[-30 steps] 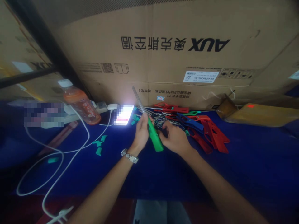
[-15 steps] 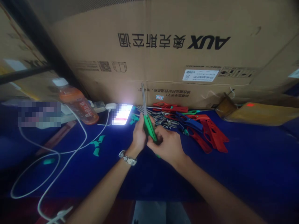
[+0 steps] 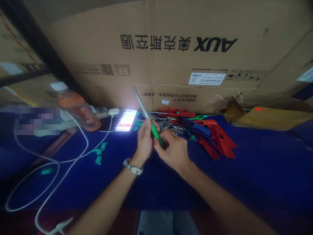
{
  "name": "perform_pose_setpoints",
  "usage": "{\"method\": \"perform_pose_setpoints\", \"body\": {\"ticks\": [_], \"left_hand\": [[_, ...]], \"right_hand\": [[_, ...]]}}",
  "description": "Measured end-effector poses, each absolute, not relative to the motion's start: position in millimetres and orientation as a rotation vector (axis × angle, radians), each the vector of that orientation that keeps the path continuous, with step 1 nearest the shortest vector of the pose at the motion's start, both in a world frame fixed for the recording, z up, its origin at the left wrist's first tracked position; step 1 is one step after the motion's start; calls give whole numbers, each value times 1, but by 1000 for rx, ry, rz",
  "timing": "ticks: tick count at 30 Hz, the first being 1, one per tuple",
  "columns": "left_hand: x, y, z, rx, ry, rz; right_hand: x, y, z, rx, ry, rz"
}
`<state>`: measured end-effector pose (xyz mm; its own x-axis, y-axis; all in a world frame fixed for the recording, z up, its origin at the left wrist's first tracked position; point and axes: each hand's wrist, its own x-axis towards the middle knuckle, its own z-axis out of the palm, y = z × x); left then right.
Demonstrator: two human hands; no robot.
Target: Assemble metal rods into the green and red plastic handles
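Both hands are closed on a green long-nosed lighter (image 3: pixel 156 134) over the middle of the blue table. Its thin metal tube (image 3: pixel 140 100) points up and to the left. My left hand (image 3: pixel 145 138) grips it where the tube meets the green handle. Around the handle's lower end are the fingers of my right hand (image 3: pixel 173 147), which hide part of it. Just beyond the hands lies a pile of metal tubes and small wired parts (image 3: pixel 174 126). Red lighter casings (image 3: pixel 221 140) and a blue casing (image 3: pixel 199 128) lie to the right of that pile.
A lit phone (image 3: pixel 126 120), an orange drink bottle (image 3: pixel 79 109) and a looping white cable (image 3: pixel 84 150) are at the left. Small teal pieces (image 3: pixel 99 152) lie near the cable. A large cardboard box (image 3: pixel 166 19) stands behind the table; a yellow-brown packet (image 3: pixel 276 119) lies at right.
The lighter has turned so its metal tube leans further left. Both hands remain closed on it in nearly the same place. The view has shifted slightly.
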<state>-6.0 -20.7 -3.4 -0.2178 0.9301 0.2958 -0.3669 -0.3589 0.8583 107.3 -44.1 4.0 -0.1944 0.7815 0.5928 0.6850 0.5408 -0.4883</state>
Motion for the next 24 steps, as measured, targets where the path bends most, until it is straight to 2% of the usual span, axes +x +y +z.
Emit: {"method": "perform_pose_setpoints", "body": {"ticks": [12, 24], "left_hand": [[-4, -21, -3, 1034, 812, 1716], [-1, -25, 0, 992, 791, 1622]], "right_hand": [[107, -40, 2, -1162, -1885, 162], [107, -38, -1, -1202, -1919, 11]]}}
